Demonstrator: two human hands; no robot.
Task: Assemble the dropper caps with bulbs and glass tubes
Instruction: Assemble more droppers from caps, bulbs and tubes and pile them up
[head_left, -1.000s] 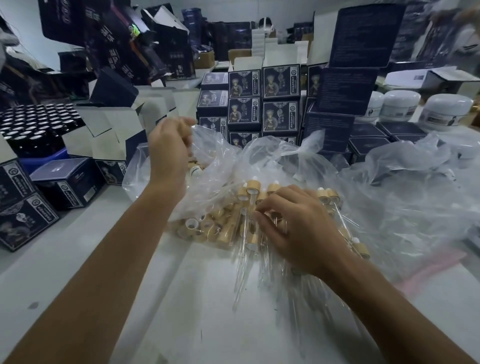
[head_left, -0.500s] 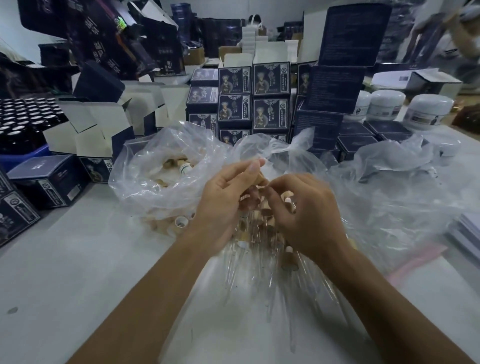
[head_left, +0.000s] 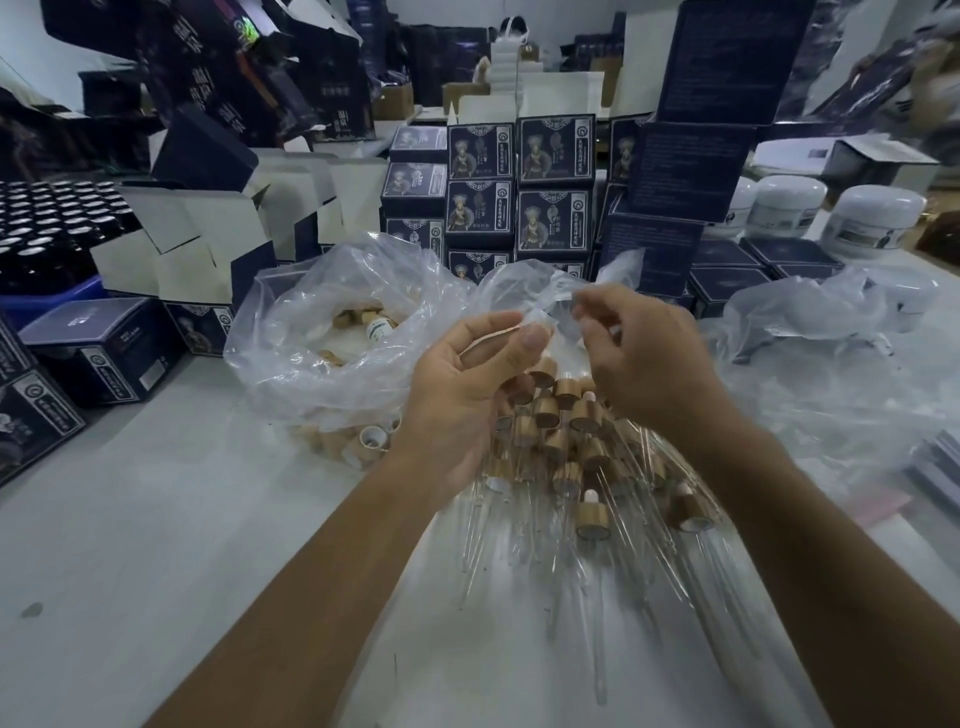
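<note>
On the white table (head_left: 156, 519), dark boxes (head_left: 519, 182) stack behind a clear bag (head_left: 322, 338). Beside it, left hand (head_left: 467, 384) and right hand (head_left: 644, 353) each pinch a small clear piece above assembled droppers (head_left: 571, 447).

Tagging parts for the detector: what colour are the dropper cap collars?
Light brown, bamboo-like, on the dropper caps; head view shows it, the only one.

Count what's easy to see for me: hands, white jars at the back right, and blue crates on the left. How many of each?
Hands: 2, the left hand, which pinches what looks like a glass tube, and the right hand
White jars: 3 in plain view
Blue crate: 1
Total: 6
</note>
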